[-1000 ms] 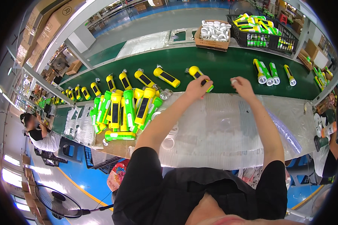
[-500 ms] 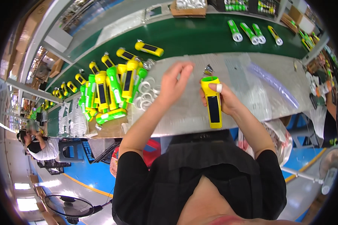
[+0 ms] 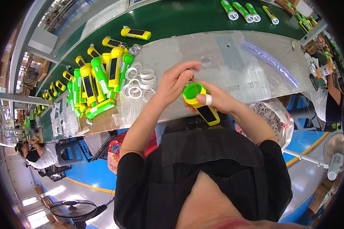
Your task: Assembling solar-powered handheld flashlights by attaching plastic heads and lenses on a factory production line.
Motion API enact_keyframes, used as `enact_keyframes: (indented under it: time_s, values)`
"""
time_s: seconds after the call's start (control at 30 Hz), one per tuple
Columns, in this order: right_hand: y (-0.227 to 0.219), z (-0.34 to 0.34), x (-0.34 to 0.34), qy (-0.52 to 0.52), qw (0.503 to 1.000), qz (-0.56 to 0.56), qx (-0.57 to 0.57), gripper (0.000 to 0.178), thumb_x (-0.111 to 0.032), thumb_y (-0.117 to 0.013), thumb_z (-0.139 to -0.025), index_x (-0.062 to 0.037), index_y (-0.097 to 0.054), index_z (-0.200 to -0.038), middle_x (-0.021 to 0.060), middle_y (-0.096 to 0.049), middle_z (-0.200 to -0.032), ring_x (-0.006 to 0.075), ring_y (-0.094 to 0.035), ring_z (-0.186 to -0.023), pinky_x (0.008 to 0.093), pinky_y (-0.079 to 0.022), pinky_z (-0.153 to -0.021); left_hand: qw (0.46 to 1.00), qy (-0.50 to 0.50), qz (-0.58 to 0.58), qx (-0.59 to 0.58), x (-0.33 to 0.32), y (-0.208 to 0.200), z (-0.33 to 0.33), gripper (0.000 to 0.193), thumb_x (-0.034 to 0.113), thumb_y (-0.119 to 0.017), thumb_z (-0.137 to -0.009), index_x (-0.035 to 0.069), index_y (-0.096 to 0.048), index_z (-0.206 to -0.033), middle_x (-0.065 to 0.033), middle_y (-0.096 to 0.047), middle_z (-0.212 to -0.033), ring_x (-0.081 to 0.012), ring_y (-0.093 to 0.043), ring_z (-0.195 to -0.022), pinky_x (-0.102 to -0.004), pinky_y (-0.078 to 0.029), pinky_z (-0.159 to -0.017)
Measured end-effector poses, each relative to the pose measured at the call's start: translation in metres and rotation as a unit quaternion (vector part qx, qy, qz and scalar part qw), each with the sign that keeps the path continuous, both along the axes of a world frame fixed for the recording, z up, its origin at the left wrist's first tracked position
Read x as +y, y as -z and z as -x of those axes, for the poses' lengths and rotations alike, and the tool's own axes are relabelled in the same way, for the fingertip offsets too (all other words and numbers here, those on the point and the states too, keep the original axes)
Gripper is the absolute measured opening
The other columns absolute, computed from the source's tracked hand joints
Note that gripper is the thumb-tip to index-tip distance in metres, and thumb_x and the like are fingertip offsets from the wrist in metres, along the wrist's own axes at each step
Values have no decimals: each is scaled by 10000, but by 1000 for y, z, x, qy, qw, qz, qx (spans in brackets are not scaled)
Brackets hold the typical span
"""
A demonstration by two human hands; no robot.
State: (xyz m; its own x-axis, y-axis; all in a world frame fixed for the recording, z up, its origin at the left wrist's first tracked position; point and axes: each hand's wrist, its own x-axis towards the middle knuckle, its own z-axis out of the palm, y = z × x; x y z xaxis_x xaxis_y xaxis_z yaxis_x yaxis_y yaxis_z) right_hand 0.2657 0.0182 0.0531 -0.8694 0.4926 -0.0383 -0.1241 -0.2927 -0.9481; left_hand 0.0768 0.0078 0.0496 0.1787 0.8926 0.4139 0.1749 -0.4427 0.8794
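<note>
My right hand (image 3: 218, 98), a white wrap on its thumb, grips a yellow flashlight body (image 3: 210, 115) with a dark panel on its side. The wide end of the body is uncapped and tilted up, and its green inside (image 3: 192, 90) shows. Thin reddish wires (image 3: 195, 84) rise from that mouth toward the fingers of my left hand (image 3: 174, 82). The left thumb and forefinger pinch together just above the mouth; what they hold is mostly hidden. White rings (image 3: 135, 91) lie on the table to the left of my left hand.
Yellow and green flashlights (image 3: 99, 76) are heaped at the left. Several finished-looking flashlights (image 3: 242, 11) lie on the green surface at the far right. A strip of bubble wrap (image 3: 271, 63) crosses the right of the table. A bag of white rings (image 3: 271, 118) hangs below the front edge.
My right hand has drawn the flashlight body left and nearer, tipping its mouth toward my left hand. My left hand has closed in on the mouth; the shiny part above it is now mostly covered.
</note>
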Motion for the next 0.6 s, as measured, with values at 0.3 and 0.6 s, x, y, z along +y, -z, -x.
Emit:
enact_keyframes:
  time_s: [0.3,0.6]
  values:
    - [18,-6,-5,117,993,14,-26,501,-387,-565,-979,-30,-430,-1303,100,-618,-980,151,-624,-791,301,-513,-747,956,18,-184,226,0,-11,-13,460,441,-403,-1001,81,-672,-1105,-67,-687,-1069,-308,-609,-1056,-425,-428,-922]
    - [26,-21,5,300,944,118,65,368,-312,-556,-985,-94,-492,-1275,104,-619,-886,160,-604,-674,283,-486,-619,988,-145,-34,51,41,34,-46,406,281,-610,-917,16,-602,-1224,-182,-620,-1206,-335,-570,-1130,-401,-445,-929]
